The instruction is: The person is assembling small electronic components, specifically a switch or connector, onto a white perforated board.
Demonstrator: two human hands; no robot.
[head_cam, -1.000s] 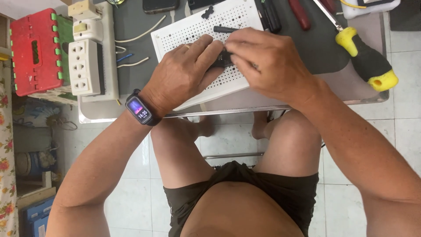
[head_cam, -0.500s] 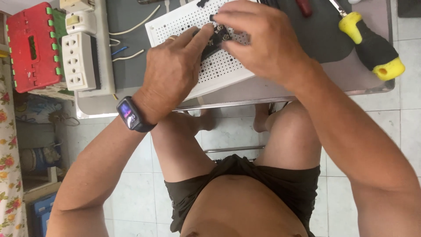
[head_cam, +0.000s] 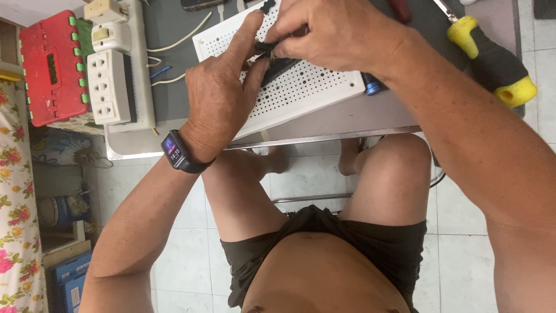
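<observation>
Both hands are working over a white perforated board [head_cam: 307,87] lying tilted on the grey surface [head_cam: 324,124], near its front edge. The left hand [head_cam: 223,95], w/ a smartwatch [head_cam: 174,152] on the wrist, is resting on the board's left part; index finger is extending up toward a small black component [head_cam: 267,47], thumb is pressing beside it. The right hand [head_cam: 333,35] is coming in from the right; its grip is pinching together on the same component, approx. at the board's far centre. Whether the left grip is actually clamping the part: cannot tell.

A dark strip [head_cam: 281,66] is lying on the board just below the component. A blue cylindrical item [head_cam: 373,87] is sitting at the board's right edge. Far right: a yellow-and-black screwdriver handle [head_cam: 492,58]. Far left: a white power strip [head_cam: 110,69], w/ a red plastic case [head_cam: 49,66] beside it.
</observation>
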